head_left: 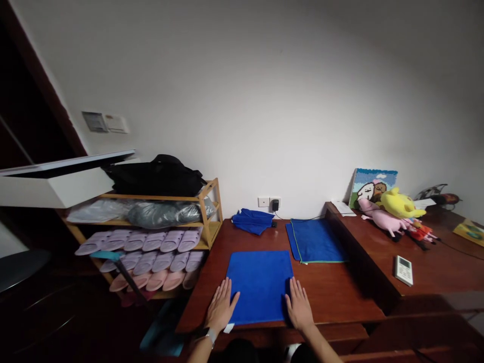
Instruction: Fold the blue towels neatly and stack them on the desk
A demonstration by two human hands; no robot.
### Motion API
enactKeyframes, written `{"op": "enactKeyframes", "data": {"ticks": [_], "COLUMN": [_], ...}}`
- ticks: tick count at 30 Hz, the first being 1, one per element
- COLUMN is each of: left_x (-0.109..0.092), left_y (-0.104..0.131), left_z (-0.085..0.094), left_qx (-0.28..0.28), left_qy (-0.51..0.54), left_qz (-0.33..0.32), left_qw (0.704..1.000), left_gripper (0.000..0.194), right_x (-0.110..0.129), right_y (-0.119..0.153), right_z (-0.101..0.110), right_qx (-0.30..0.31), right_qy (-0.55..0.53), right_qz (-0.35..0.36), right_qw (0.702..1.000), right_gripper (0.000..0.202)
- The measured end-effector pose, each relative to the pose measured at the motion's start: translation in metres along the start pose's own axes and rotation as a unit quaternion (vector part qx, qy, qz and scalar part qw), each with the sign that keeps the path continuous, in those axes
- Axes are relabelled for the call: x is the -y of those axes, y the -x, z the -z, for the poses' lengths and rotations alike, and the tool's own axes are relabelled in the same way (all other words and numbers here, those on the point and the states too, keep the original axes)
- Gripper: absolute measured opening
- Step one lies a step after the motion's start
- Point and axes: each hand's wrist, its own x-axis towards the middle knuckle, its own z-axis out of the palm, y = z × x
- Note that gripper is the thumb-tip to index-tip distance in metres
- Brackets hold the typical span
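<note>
A blue cloth (260,287) lies flat and square on the brown wooden table (212,272), with a small white tag at its near left corner. On its left edge rests my left hand (221,307), fingers stretched out and palm down. My right hand (300,306) lies flat along the opposite edge, its fingers slightly spread. Neither hand grips anything. Behind and to the right are stacked blue cloths (319,242), one with a green edge. A crumpled blue cloth (252,220) sits against the wall.
To the left stands a wooden shoe rack (206,222) with rows of slippers (162,239) and a black bag (159,176) on top. A higher desk (378,252) at the right holds plush toys (393,209), a picture and a white remote (404,270). A charger (276,204) is plugged into the wall.
</note>
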Motion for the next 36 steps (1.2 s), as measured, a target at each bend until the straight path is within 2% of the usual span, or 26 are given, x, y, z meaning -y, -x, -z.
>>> {"op": "enactKeyframes", "data": {"ticks": [4, 7, 10, 13, 15, 17, 19, 21, 23, 25, 31, 33, 36], "left_x": [-0.008, -0.032, -0.081, -0.142, -0.178, -0.203, -0.213, -0.209, -0.192, -0.163, -0.058, -0.034, -0.016], "left_y": [-0.003, -0.001, 0.006, 0.013, 0.016, 0.018, 0.020, 0.023, 0.027, 0.032, 0.051, 0.055, 0.058], "left_z": [0.010, 0.015, 0.011, -0.004, -0.016, -0.026, -0.032, -0.032, -0.028, -0.021, 0.000, 0.005, 0.006], "left_qx": [-0.033, -0.055, -0.034, 0.001, 0.022, 0.041, 0.056, 0.063, 0.063, 0.058, 0.013, 0.009, 0.015], "left_qy": [0.008, 0.019, 0.042, 0.065, 0.076, 0.082, 0.081, 0.074, 0.060, 0.042, -0.012, -0.015, -0.010], "left_qz": [-0.003, -0.024, -0.105, -0.203, -0.241, -0.257, -0.260, -0.252, -0.234, -0.202, -0.078, -0.051, -0.043], "left_qw": [0.999, 0.998, 0.993, 0.977, 0.967, 0.962, 0.961, 0.963, 0.968, 0.977, 0.997, 0.999, 0.999], "left_gripper": [0.076, 0.071, 0.065, 0.063, 0.063, 0.063, 0.063, 0.064, 0.065, 0.065, 0.068, 0.069, 0.071], "right_x": [-0.007, -0.009, -0.010, -0.010, -0.011, -0.013, -0.014, -0.013, -0.012, -0.009, -0.004, -0.004, -0.004], "right_y": [0.025, 0.035, 0.037, 0.036, 0.035, 0.033, 0.033, 0.033, 0.034, 0.036, 0.041, 0.041, 0.041], "right_z": [-0.016, -0.022, -0.023, -0.025, -0.027, -0.030, -0.031, -0.031, -0.027, -0.023, -0.015, -0.015, -0.015], "right_qx": [-0.006, -0.003, -0.020, -0.038, -0.031, -0.015, -0.006, -0.008, -0.017, -0.022, -0.017, -0.016, -0.012], "right_qy": [0.001, 0.005, 0.004, 0.002, 0.003, 0.002, -0.004, -0.008, -0.006, -0.001, 0.002, 0.007, 0.014], "right_qz": [-0.001, -0.003, 0.008, 0.016, 0.019, 0.024, 0.032, 0.033, 0.024, 0.016, 0.009, 0.009, 0.007], "right_qw": [1.000, 1.000, 1.000, 0.999, 0.999, 1.000, 0.999, 0.999, 1.000, 1.000, 1.000, 1.000, 1.000], "right_gripper": [0.067, 0.067, 0.068, 0.067, 0.065, 0.062, 0.062, 0.062, 0.063, 0.065, 0.066, 0.066, 0.066]}}
